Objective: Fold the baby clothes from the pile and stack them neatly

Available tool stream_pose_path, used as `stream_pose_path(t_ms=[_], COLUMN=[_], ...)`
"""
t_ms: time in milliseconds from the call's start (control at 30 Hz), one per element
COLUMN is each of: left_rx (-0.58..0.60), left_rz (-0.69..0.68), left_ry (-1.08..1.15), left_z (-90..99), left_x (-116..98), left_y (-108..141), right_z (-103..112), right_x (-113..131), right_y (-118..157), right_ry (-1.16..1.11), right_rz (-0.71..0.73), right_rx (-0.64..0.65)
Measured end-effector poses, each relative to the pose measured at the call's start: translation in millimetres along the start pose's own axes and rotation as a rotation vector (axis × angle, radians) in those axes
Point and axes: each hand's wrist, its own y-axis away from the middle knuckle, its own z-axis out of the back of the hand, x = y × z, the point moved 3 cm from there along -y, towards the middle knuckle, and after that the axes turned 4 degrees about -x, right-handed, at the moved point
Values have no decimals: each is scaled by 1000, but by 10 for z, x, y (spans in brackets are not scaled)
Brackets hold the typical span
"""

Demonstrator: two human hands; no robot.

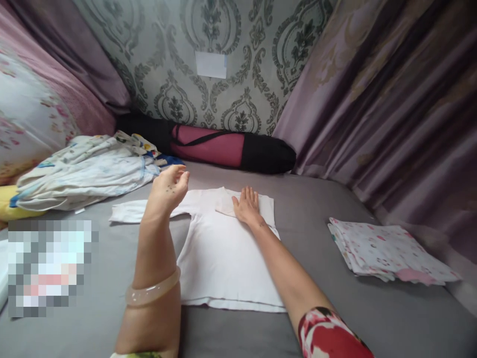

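Note:
A white long-sleeved shirt (227,258) lies spread on the grey bed sheet, its hem towards me. Its left sleeve (128,211) stretches out to the side, while the other sleeve (225,203) is folded across the upper body. My right hand (247,205) rests flat on that folded part, fingers stretched out. Above the outstretched sleeve, my left hand (169,189) is raised with its fingers curled in loosely; no cloth shows in it. My left forearm hides part of the sleeve.
A folded floral cloth (387,251) lies at the right. Rumpled patterned clothes (93,166) are heaped at the left, near a floral pillow (30,109). A long black and pink bag (208,146) lies along the wall. Purple curtains (357,99) hang at the side. A blurred-out item (52,268) sits front left.

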Motion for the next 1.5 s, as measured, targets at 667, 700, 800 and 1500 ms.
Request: stream_pose_path(t_ms=[667, 700, 800, 1500], left_rx=[78, 91, 144, 252], left_rz=[-1, 15, 48, 494], left_ry=[-120, -172, -365, -618], left_z=[268, 279, 342, 689], left_x=[-37, 56, 430, 1642], left_y=[51, 30, -32, -262], right_z=[166, 149, 139, -6], right_x=[-788, -809, -821, 658], right_y=[172, 185, 196, 137], right_ry=[27, 39, 63, -101], right_rz=[-158, -158, -154, 328], right_rx=[23, 25, 33, 124])
